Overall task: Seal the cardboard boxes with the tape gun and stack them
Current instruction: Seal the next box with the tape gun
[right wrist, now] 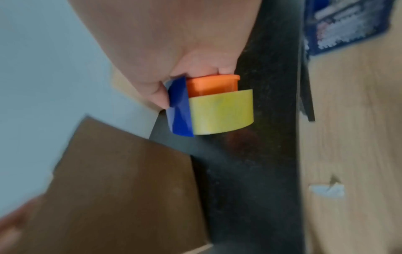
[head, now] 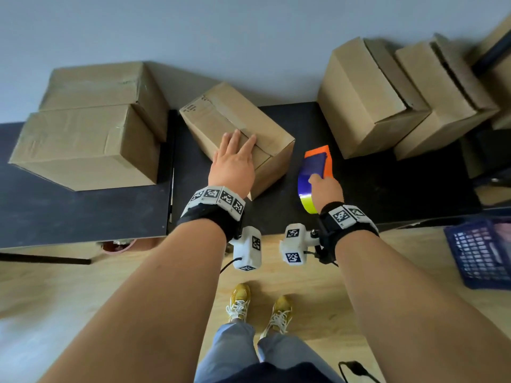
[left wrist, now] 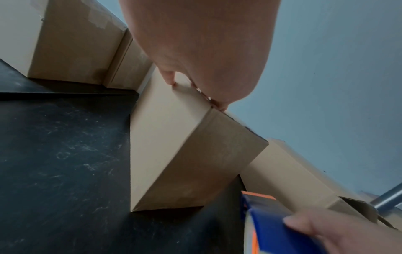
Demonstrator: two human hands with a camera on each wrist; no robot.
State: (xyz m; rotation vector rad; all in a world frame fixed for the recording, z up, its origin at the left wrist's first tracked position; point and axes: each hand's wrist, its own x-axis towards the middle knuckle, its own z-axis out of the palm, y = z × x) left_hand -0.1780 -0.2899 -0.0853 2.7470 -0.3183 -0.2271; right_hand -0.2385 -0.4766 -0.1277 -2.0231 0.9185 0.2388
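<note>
A plain brown cardboard box (head: 235,134) sits on the scuffed black counter (head: 373,183), turned askew — its long axis runs from far left to near right, a closed flap seam along the top. The left hand (head: 232,164) lies flat on that top, fingers (head: 250,146) straight and spread. Just beside the box's right corner, the right hand (head: 326,189) grips the tape gun (head: 315,172) — glossy blue and orange plastic around a round yellowish tape roll — fingers curled about it, its orange nose pointing away toward the wall. Further boxes (head: 367,98) stand stacked at both ends.
</note>
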